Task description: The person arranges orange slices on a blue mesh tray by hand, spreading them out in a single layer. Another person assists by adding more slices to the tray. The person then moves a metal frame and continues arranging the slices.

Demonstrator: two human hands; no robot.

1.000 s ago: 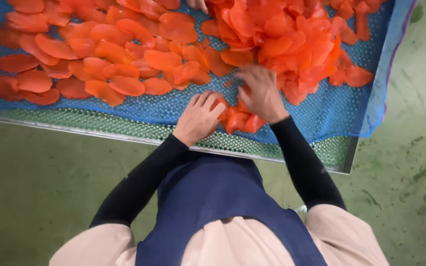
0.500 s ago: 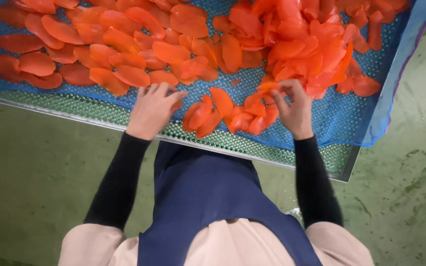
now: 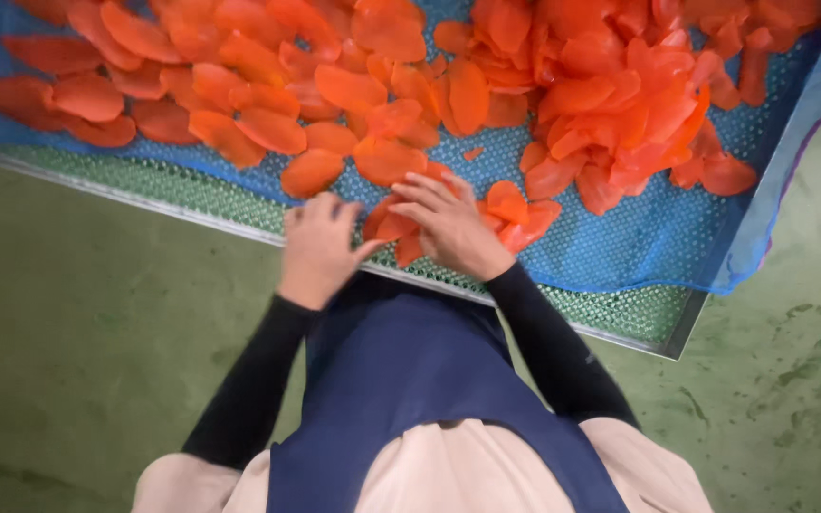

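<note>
Floor: green and scuffed, lying below the tray's near edge at the far left.
Spread slices: flat orange-red fruit slices lying side by side on the blue mesh, filling the left part of the tray.
Tray frame: a grey metal edge with green mesh just inside it, running slantwise from left down to right.
Left hand: resting at the near edge of the tray, fingers curled down onto the mesh; whether it is pinching a slice cannot be told, since the fingertips are hidden.
Slices at the hands: a small cluster lying between the two hands, at the tray's near edge (partly covered by the fingers).
Right hand: lying open and flat, fingers spread, pressing on the cluster, gripping nothing.
Heaped slices: piling up loosely, overlapping, right of the hands.
Sleeves: black, reaching out from a navy apron.
</note>
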